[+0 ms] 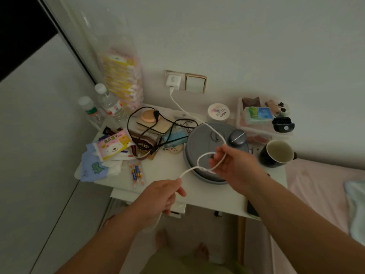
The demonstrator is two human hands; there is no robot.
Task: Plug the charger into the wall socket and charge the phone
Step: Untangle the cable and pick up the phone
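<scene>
A white charger (173, 81) sits plugged in the wall socket (167, 73) above the bedside table. Its white cable (189, 113) runs down and right across the table to my right hand (231, 163), which pinches a loop of it over a grey round device. The cable goes on leftward to my left hand (164, 194), closed around it near the table's front edge. The cable's free end hangs below my left hand. A dark phone (251, 209) lies at the table's front right edge, partly hidden by my right forearm.
The white table (164, 171) is crowded: a grey round device (199, 143), a dark mug (276, 154), black cords over a small mirror (156, 125), tissue packs (112, 146), two water bottles (108, 101), a plastic box (260, 117). A pink bed (320, 184) lies right.
</scene>
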